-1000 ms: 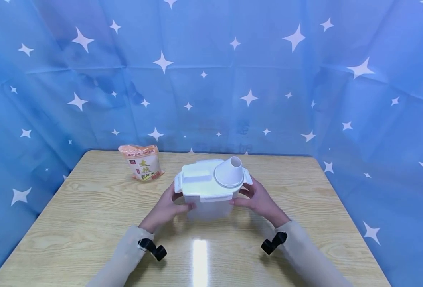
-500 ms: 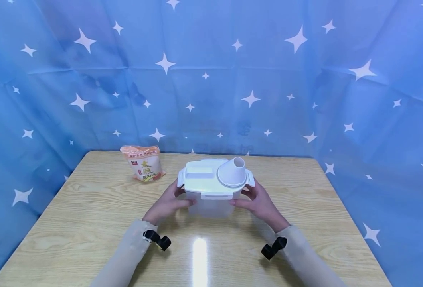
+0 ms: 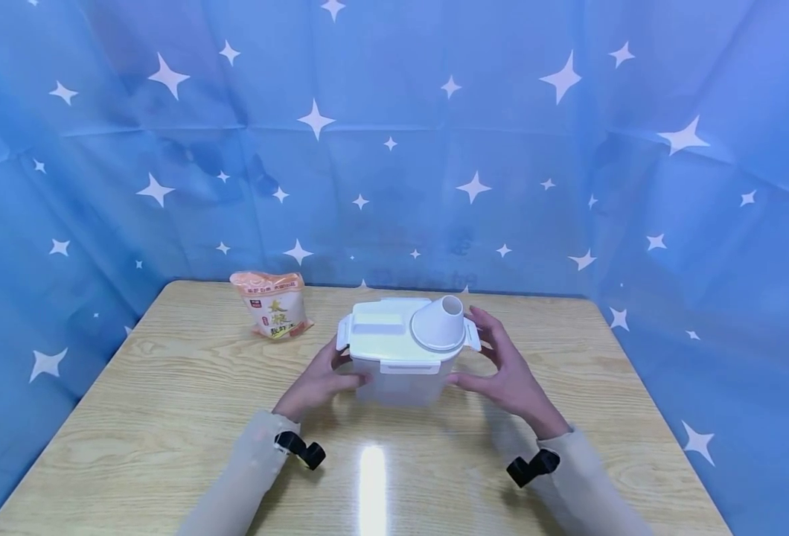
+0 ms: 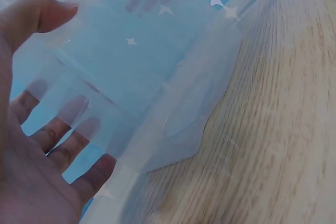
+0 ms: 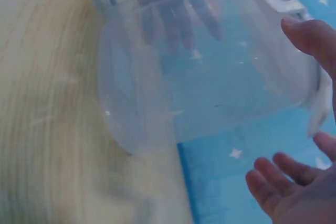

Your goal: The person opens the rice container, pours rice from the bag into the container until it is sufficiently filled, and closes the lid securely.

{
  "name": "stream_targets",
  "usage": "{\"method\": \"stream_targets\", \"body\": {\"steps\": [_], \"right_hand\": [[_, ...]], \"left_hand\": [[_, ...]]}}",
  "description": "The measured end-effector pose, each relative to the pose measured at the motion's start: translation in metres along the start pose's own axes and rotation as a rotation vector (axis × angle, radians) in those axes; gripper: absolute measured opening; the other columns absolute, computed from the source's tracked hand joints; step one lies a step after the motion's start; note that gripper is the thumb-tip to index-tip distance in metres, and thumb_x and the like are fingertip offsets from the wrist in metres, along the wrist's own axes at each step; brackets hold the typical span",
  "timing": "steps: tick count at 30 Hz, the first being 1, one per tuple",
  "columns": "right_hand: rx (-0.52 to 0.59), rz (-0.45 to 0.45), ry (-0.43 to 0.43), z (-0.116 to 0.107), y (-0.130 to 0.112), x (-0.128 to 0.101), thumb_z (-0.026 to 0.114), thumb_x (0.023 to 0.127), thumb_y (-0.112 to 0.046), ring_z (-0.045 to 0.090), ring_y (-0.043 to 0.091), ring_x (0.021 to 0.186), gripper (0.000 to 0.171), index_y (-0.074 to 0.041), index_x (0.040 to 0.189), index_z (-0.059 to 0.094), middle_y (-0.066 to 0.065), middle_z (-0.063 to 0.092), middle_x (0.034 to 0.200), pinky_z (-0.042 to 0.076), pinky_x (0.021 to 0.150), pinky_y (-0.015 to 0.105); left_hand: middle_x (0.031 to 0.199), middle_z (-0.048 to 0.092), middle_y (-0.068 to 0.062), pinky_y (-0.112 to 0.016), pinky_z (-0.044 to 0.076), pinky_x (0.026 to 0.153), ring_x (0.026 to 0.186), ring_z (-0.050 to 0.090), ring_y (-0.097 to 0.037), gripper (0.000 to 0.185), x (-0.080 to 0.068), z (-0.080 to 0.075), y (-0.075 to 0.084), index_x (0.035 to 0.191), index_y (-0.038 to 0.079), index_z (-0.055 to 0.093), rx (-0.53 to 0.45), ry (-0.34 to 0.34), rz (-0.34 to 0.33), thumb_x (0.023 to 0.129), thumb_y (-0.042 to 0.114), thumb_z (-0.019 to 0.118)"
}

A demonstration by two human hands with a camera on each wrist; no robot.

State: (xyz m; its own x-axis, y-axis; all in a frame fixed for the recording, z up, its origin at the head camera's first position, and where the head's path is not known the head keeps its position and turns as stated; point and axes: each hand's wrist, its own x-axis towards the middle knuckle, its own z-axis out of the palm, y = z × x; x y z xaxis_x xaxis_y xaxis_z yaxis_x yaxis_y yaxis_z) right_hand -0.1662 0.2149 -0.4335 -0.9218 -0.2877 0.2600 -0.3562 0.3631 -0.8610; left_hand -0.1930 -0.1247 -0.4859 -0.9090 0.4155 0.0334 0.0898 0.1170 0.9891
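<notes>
Now clear container [image 3: 401, 372] being grasped at its side by left hand [image 3: 317, 383], fingers curled round; right hand [image 3: 511, 372] being held just beside, fingers released; rice bag [image 3: 272, 313] being left on desk [image 3: 167, 417].

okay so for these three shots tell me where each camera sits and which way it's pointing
Head: on the person's head, facing forward and down at the table; shows both sleeved forearms, left hand and right hand flanking the container.
Left wrist: on the left wrist, facing the container's clear wall; shows left palm and fingers.
Right wrist: on the right wrist, facing the container; shows right fingertips.
Shared: all see the container.
</notes>
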Motion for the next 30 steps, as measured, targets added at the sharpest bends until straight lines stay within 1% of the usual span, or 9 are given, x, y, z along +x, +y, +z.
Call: {"method": "stream_targets", "body": {"steps": [3,9,11,13,16,18,20,24,30], "right_hand": [[-0.073,-0.013,0.024,-0.003,-0.008,-0.002,0.091,0.078,-0.018,0.044,0.025,0.144,0.108,-0.037,0.161,0.024,0.001,0.036,0.165,0.045,0.116,0.036],[-0.253,-0.1,0.05,-0.007,-0.027,-0.003,0.094,0.074,-0.027,0.041,0.033,0.148,0.113,-0.037,0.162,0.023,-0.001,0.032,0.166,0.044,0.115,0.056],[-0.316,-0.137,0.058,-0.008,-0.034,-0.003,0.095,0.072,-0.029,0.039,0.03,0.149,0.116,-0.035,0.162,0.022,-0.001,0.031,0.167,0.044,0.115,0.054],[-0.364,-0.19,0.067,-0.011,-0.041,-0.003,0.097,0.07,-0.029,0.039,0.029,0.149,0.119,-0.029,0.163,0.023,0.001,0.03,0.168,0.042,0.119,0.043],[-0.422,-0.237,0.071,-0.014,-0.05,-0.002,0.098,0.067,-0.031,0.034,0.027,0.151,0.121,-0.025,0.163,0.025,-0.001,0.028,0.168,0.039,0.121,0.046],[-0.449,-0.265,0.064,-0.016,-0.056,-0.003,0.098,0.066,-0.032,0.031,0.028,0.153,0.121,-0.023,0.163,0.027,0.0,0.027,0.169,0.037,0.121,0.051],[-0.477,-0.283,0.049,-0.016,-0.063,-0.003,0.098,0.067,-0.033,0.028,0.028,0.155,0.119,-0.024,0.163,0.028,0.0,0.025,0.17,0.038,0.116,0.064],[-0.548,-0.37,0.021,-0.013,-0.076,-0.002,0.095,0.07,-0.03,0.028,0.027,0.154,0.111,-0.021,0.161,0.032,0.002,0.023,0.171,0.043,0.114,0.058],[-0.644,-0.544,0.009,-0.004,-0.091,0.001,0.092,0.071,-0.03,0.037,0.03,0.149,0.101,-0.015,0.157,0.041,0.008,0.033,0.167,0.048,0.111,0.049]], "left_hand": [[0.154,0.047,0.003,-0.058,0.031,0.124,0.148,0.04,-0.032,0.082,0.0,0.001,-0.002,0.153,0.034,0.038,-0.003,0.002,0.002,0.085,0.019,0.082],[0.154,0.047,0.003,-0.058,0.034,0.123,0.148,0.04,-0.032,0.082,-0.001,0.001,-0.001,0.153,0.034,0.039,-0.008,0.011,-0.001,0.085,0.019,0.083],[0.155,0.046,0.004,-0.058,0.034,0.123,0.149,0.04,-0.033,0.084,-0.001,0.001,0.0,0.153,0.035,0.038,-0.005,0.01,-0.011,0.085,0.021,0.083],[0.155,0.046,0.003,-0.058,0.033,0.123,0.149,0.039,-0.034,0.085,0.0,0.001,0.001,0.154,0.034,0.036,-0.002,0.004,-0.007,0.085,0.021,0.082],[0.155,0.046,0.0,-0.058,0.032,0.123,0.149,0.039,-0.035,0.085,0.001,0.001,0.002,0.155,0.031,0.035,0.001,-0.004,0.004,0.085,0.019,0.081],[0.155,0.046,0.0,-0.058,0.033,0.123,0.149,0.04,-0.035,0.085,0.001,0.001,0.002,0.156,0.031,0.034,-0.001,-0.008,0.01,0.085,0.018,0.081],[0.156,0.045,0.0,-0.059,0.035,0.122,0.148,0.04,-0.036,0.086,0.001,0.002,0.002,0.156,0.032,0.033,-0.003,-0.012,0.006,0.086,0.019,0.081],[0.157,0.044,0.002,-0.058,0.035,0.122,0.149,0.04,-0.034,0.089,0.0,0.001,0.002,0.157,0.036,0.032,-0.003,-0.001,-0.01,0.085,0.022,0.083],[0.157,0.044,0.001,-0.058,0.032,0.124,0.15,0.038,-0.034,0.088,-0.002,0.001,0.005,0.156,0.035,0.033,0.01,0.004,-0.018,0.085,0.021,0.082]]}}
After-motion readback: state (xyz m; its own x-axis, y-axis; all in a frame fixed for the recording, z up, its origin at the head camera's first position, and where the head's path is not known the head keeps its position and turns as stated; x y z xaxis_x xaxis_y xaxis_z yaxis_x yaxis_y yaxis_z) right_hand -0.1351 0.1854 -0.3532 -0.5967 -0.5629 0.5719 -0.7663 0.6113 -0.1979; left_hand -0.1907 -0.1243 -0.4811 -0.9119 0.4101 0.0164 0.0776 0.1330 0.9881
